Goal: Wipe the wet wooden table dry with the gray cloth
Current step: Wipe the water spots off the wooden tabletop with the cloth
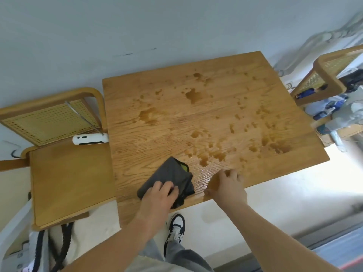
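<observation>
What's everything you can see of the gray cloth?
Dark gray soft fabric, the gray cloth is bunched into a rough folded wad, a yellow-green patch showing at its far edge. It lies on the wooden table near the front edge, left of most puddles. The left hand holds it down, fingers bent over its near part.

You have one gray cloth (169, 176) beneath the fingers (167, 187) of your left hand (158, 196), one wooden table (196, 118), two chairs (68, 183) (327, 75), one white device (90, 138)

Open tabletop (137, 91) (chair (68, 183) at left edge)
</observation>
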Tool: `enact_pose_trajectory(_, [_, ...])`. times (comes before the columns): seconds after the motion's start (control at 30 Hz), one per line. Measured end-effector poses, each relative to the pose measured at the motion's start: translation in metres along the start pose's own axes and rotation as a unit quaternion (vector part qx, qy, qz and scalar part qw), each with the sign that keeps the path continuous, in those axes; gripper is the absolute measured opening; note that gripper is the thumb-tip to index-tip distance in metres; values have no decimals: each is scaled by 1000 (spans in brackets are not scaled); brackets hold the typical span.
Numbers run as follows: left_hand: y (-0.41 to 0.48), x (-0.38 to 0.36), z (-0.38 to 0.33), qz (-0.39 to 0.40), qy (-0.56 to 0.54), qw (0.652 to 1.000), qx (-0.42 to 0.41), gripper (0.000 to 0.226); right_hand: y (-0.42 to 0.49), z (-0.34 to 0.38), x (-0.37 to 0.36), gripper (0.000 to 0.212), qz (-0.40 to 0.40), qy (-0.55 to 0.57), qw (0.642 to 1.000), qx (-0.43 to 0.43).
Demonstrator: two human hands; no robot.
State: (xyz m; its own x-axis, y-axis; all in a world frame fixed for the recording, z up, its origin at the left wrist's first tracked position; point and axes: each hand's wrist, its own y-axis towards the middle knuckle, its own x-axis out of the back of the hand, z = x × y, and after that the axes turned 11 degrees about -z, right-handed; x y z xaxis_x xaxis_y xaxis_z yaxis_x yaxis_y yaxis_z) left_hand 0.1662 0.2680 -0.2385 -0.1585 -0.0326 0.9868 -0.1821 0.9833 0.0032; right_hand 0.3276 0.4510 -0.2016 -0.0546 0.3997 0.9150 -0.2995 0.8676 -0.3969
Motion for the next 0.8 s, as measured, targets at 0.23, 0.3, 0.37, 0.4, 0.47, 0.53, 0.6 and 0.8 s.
enact_pose_trajectory(0.23, [66, 14, 46, 6, 5, 999, 46, 68, 6, 4, -4, 86, -20, -25, 999, 9])
enact_pose_trajectory(0.3, [83, 14, 23, -1, -33, 989, 144, 62, 7, 3, -7, 85, -19, -25, 999, 6])
enact_pose_trajectory(0.37, [82, 6, -6, 14, -59, 996, 69, 66, 8, 3, -7, 82, -22, -22, 1000, 2])
enact_pose_trajectory(0.4, [77, 0, -12, 31, -63, 998, -5, 70, 8, 2, -8, 80, -24, -20, 1000, 1])
enact_pose_trajectory(0.47, [82, -2, 1, 55, -59, 985, -152, 71, 9, 2, -9, 70, -28, -10, 1000, -7])
enact_pose_trajectory(0.53, [112, 6, 22, 74, -32, 979, -189, 65, 11, 2, -11, 67, -29, -1, 1000, -12])
enact_pose_trajectory(0.6, [148, 12, 31, 47, -4, 995, -91, 61, 12, 2, -10, 74, -17, 5, 1000, -16])
enact_pose_trajectory(0.8, [156, 10, -37, 84, -46, 993, -65, 58, 5, -2, -7, 61, -11, 19, 1000, -20])
